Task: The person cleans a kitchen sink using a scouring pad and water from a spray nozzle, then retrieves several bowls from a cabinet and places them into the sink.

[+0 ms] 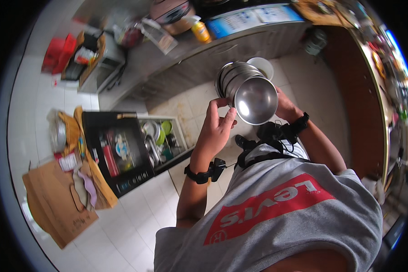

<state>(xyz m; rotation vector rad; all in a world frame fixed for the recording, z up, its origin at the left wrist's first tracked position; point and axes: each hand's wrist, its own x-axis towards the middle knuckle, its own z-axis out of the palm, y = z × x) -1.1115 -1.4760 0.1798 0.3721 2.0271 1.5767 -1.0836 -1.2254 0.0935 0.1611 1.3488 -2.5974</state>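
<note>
A stack of stainless steel bowls (256,100) is held tilted in front of me, the nearest bowl's shiny inside facing up towards me. At the stack's left side, my left hand (219,125) has its thumb and index finger against the rim of the nearest bowl. My right hand (286,104) grips the stack from the right; most of its fingers are hidden behind the bowls. Left of my hands, a dish drawer (182,136) stands pulled out from a black-fronted cabinet (117,149), holding plates and green bowls (166,126).
A white bucket (266,64) stands on the tiled floor behind the stack. Along the grey counter (139,64) are a rice cooker (173,15) and a yellow bottle (200,31). A brown cabinet side (357,102) rises at right. Cardboard (59,200) lies at left.
</note>
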